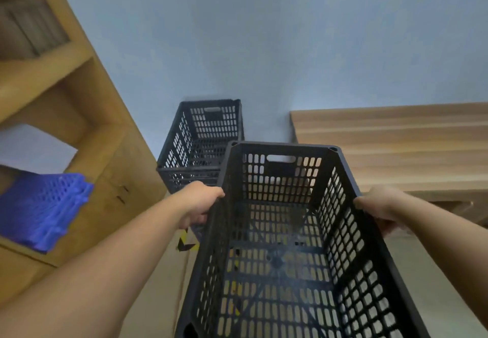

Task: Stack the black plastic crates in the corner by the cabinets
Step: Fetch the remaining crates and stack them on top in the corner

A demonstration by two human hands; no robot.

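The left hand [199, 205] and right hand [383, 212] each grip a long rim of the empty black slotted plastic crate [285, 245], keeping it level, probably for lowering onto the matching black crate in the corner [203, 139].

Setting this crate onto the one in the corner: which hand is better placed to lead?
Probably left. The left hand grips the carried crate on the side nearest the corner crate; the right hand grips the far side.

held crate [287, 232]: dead center, a hand on each long side
second crate [203, 136]: 11 o'clock, behind it, against the wall [264, 33]
shelf unit [79, 115]: 9 o'clock
wooden cabinet [396, 147]: 2 o'clock
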